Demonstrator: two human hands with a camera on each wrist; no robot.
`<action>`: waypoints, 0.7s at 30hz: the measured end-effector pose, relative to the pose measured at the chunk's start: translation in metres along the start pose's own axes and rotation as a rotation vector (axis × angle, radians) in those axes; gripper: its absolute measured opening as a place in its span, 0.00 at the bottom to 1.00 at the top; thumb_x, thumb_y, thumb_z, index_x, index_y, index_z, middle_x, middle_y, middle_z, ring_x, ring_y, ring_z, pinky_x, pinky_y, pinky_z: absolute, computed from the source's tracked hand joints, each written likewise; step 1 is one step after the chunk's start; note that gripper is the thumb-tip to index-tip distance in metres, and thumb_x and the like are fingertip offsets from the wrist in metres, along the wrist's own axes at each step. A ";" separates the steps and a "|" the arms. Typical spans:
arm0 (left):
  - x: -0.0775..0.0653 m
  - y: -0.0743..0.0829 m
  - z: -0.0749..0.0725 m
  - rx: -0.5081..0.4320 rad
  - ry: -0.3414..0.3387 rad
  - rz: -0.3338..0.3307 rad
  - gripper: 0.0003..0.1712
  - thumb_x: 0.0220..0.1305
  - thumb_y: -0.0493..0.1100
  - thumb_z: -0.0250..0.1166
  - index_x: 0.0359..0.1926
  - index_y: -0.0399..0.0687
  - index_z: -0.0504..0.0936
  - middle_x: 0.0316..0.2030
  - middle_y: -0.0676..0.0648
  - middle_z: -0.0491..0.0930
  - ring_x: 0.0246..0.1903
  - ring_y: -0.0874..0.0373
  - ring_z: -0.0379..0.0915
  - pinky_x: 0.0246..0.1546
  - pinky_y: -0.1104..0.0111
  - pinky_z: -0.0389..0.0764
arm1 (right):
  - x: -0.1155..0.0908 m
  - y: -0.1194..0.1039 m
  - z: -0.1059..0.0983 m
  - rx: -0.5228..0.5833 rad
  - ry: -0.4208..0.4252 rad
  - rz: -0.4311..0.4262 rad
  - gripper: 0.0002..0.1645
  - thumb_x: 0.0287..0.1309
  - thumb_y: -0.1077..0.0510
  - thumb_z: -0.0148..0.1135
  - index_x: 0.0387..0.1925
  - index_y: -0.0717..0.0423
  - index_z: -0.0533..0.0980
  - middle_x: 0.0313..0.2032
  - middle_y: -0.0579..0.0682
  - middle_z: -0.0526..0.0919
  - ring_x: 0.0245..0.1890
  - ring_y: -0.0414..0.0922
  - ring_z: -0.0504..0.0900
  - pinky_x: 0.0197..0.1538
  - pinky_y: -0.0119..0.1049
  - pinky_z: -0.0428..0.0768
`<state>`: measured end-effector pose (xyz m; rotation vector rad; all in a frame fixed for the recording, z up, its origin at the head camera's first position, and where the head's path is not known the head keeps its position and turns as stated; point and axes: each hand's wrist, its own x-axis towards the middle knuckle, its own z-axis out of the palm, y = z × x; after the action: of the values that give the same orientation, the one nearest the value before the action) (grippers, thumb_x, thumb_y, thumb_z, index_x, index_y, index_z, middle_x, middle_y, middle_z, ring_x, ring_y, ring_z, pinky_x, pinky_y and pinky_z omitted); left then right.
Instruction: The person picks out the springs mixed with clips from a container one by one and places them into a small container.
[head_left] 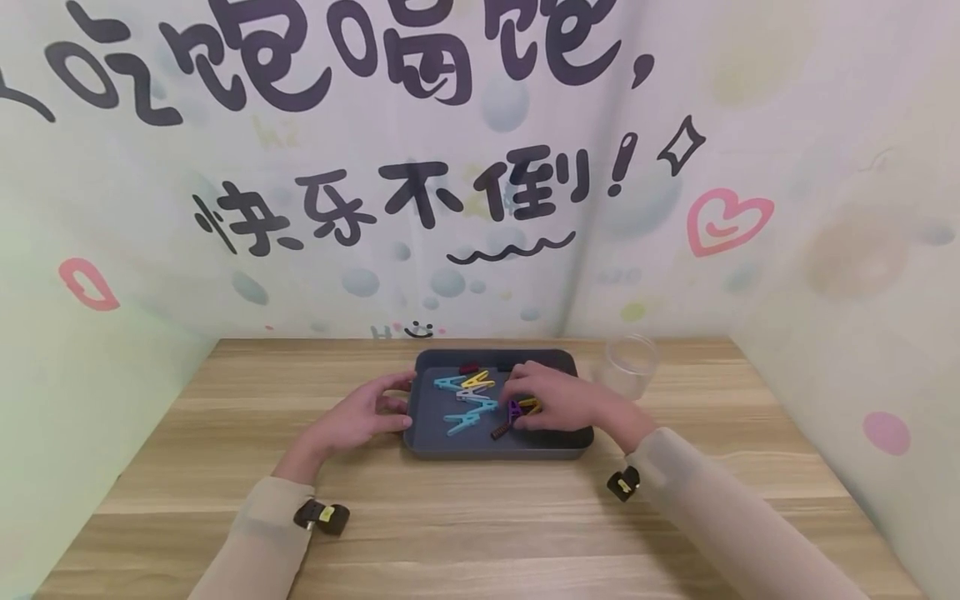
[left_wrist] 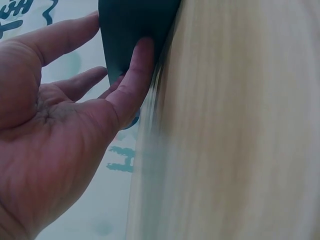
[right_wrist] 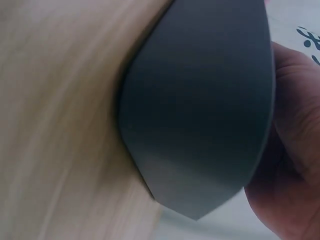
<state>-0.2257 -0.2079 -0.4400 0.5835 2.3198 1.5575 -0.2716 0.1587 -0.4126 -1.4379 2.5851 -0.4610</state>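
Observation:
A dark grey rectangular tray (head_left: 442,454) holds several small clothespins. My left hand (head_left: 365,412) is at the tray's left side, fingers extended; in the left wrist view the thumb (left_wrist: 140,65) rests against the tray's outer wall (left_wrist: 125,25). My right hand (head_left: 558,398) reaches over the right rim, fingers bent down around a purple clothespin (head_left: 514,410) and a yellow one (head_left: 530,406). Whether it pinches either is hidden. To their left lie light blue clothespins (head_left: 462,421), a yellow one (head_left: 477,380) and a whitish one (head_left: 472,393).
A clear round container (head_left: 628,367) stands behind my right wrist, right of the tray. Dark red (head_left: 469,368) and brown (head_left: 500,431) pieces also lie in the tray. The wooden table (head_left: 450,533) meets a printed wall (head_left: 480,292) at the back.

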 end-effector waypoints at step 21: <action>-0.001 -0.003 -0.002 -0.016 -0.022 -0.017 0.44 0.72 0.30 0.67 0.81 0.30 0.54 0.72 0.28 0.66 0.64 0.35 0.75 0.62 0.55 0.82 | 0.021 -0.006 0.014 -0.067 -0.083 0.037 0.10 0.65 0.50 0.77 0.46 0.39 0.87 0.51 0.42 0.78 0.52 0.41 0.71 0.55 0.39 0.78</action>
<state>-0.2258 -0.2109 -0.4425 0.5731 2.2874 1.5531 -0.2741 0.1349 -0.4234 -1.3956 2.5796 -0.3060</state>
